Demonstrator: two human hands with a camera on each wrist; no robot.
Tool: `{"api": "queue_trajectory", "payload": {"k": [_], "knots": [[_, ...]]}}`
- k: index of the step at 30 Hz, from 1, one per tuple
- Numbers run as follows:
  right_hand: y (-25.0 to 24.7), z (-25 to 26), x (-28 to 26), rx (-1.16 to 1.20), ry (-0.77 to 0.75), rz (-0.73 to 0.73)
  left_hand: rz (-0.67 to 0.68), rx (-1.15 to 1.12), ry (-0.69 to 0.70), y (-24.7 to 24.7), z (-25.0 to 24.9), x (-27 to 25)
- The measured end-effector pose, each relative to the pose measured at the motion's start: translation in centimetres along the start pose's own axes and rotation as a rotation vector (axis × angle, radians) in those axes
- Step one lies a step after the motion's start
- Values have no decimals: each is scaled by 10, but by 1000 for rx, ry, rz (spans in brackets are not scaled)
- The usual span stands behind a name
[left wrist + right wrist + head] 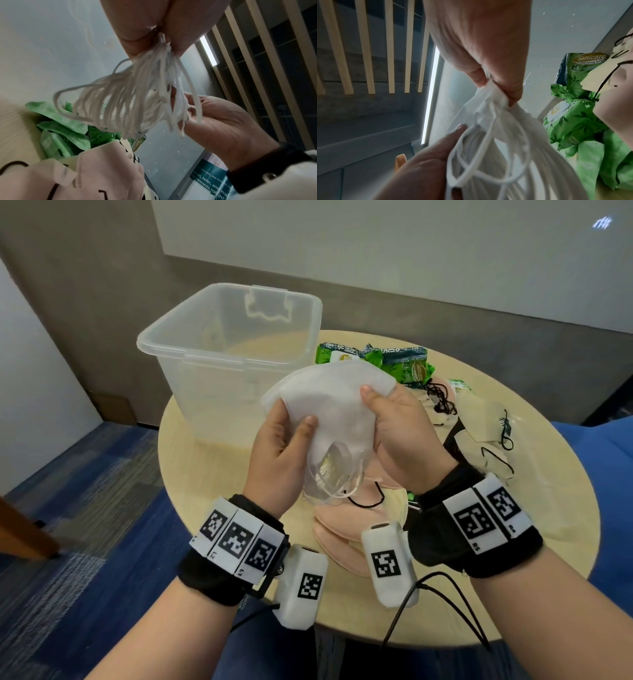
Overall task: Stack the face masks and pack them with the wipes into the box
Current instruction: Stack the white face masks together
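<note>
On the round table (565,508), the box (191,378) stands at ten o'clock, wipes packs (404,364) at one, loose masks (486,419) at three, stacked masks (346,529) at six, under both hands.

The white masks (329,409) are hiding the fingers of both hands in the head view, their ear loops (120,102) are blurring in the left wrist view, and the right forearm is covering part of the pink masks (346,518).
</note>
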State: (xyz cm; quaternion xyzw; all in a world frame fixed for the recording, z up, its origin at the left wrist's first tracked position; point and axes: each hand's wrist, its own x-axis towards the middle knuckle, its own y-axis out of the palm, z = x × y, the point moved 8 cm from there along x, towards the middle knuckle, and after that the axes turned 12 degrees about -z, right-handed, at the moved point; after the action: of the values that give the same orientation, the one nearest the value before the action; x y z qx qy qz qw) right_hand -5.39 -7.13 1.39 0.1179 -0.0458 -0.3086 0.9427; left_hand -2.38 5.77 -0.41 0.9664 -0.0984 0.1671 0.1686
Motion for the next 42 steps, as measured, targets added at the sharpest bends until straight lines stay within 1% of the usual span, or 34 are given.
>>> {"api": "queue_trajectory", "payload": {"k": [4,8,11,15,19,21,24,26,28,31,34,36,39,42], "knots": [[7,-5,-4,-26,1,31,71,69,129,7,-12,-4],[3,-9,1,-73,-20,-53,89,132,225,8,-20,-7],[0,-10,5,-112,-32,-105,60,119,240,3,-19,-8],[0,-9,4,-146,-63,-118,79,148,221,1,-12,-5],[-12,-6,5,-236,-114,-202,49,50,93,-3,-7,0],[-14,-11,4,-204,-50,-188,21,-9,41,-4,-4,2],[-5,-20,-2,31,117,-91,20,-61,-2,0,-1,1],[3,-20,-8,148,161,-18,27,-38,1,3,-1,-1],[5,-19,-9,139,144,7,26,-10,1,3,1,0],[4,-18,-8,37,78,58,53,-6,-2,2,1,1],[6,-17,-10,-31,19,122,50,27,-10,1,2,3],[3,-12,-8,-13,-21,109,35,31,-29,-3,4,4],[-5,0,-2,35,-35,34,32,56,-16,-6,4,6],[-6,10,0,-24,-55,27,64,57,-7,-1,2,3]]}}
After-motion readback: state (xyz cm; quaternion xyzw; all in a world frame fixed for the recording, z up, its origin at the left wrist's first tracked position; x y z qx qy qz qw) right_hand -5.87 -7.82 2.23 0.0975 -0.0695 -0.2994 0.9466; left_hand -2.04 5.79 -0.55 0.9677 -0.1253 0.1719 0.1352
